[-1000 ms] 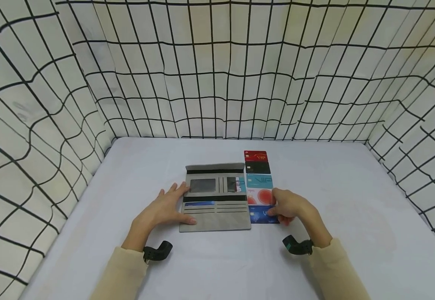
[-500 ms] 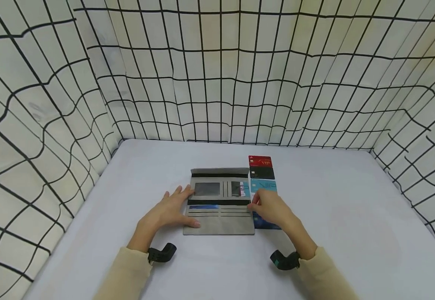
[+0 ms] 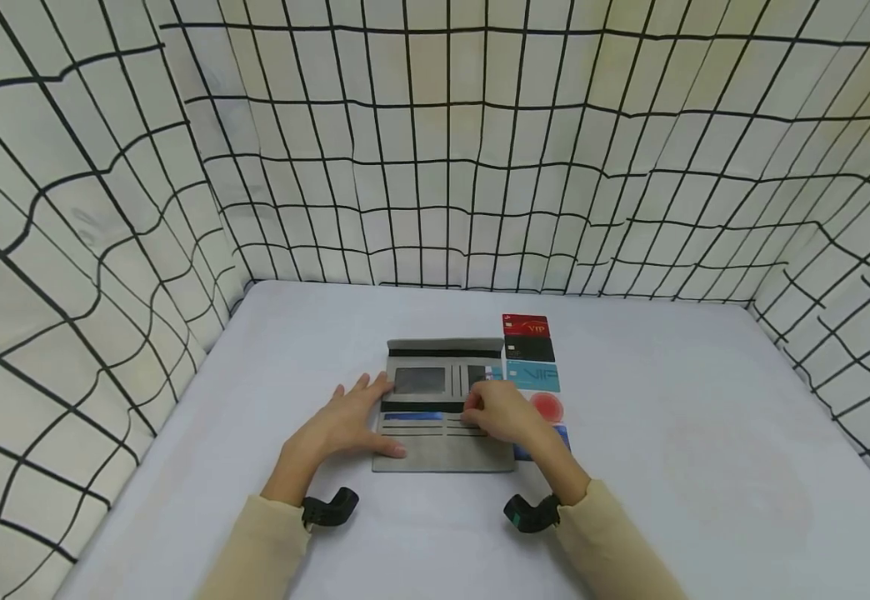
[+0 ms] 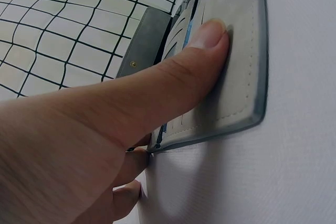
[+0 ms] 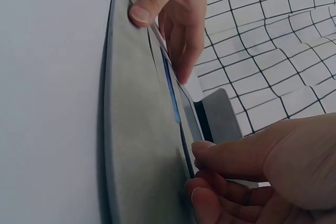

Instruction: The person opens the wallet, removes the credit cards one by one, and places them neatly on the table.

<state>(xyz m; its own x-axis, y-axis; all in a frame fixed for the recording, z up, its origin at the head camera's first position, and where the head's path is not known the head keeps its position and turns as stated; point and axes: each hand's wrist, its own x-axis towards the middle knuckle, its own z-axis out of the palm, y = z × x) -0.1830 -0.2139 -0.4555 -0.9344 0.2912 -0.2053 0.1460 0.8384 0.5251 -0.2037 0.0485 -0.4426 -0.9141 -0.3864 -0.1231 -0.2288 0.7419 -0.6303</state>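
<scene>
A grey wallet (image 3: 420,454) lies unfolded on the white table, its top flap away from me. My left hand (image 3: 337,429) rests on its left side, thumb on the lower panel and fingers spread along the edge. A blue card (image 3: 414,416) shows in a left slot. Over the right-hand slots is my right hand (image 3: 502,410); its curled thumb and fingertips pinch at a slot edge, seen closer in the right wrist view, where the wallet (image 5: 136,108) spans the middle. No card is visible between those fingers. Another card is partly hidden in the upper right pocket.
Right of the wallet, cards lie in a column: a red card (image 3: 527,325), a black card (image 3: 529,347), a teal card (image 3: 532,376), a white card with a red circle (image 3: 547,407) and a blue card (image 3: 562,433), partly covered by my right arm. Black netting (image 3: 450,158) surrounds the table.
My right hand has left the column of cards and moved left onto the wallet's right-hand slots. My left hand stays on the wallet. The head view has shifted slightly.
</scene>
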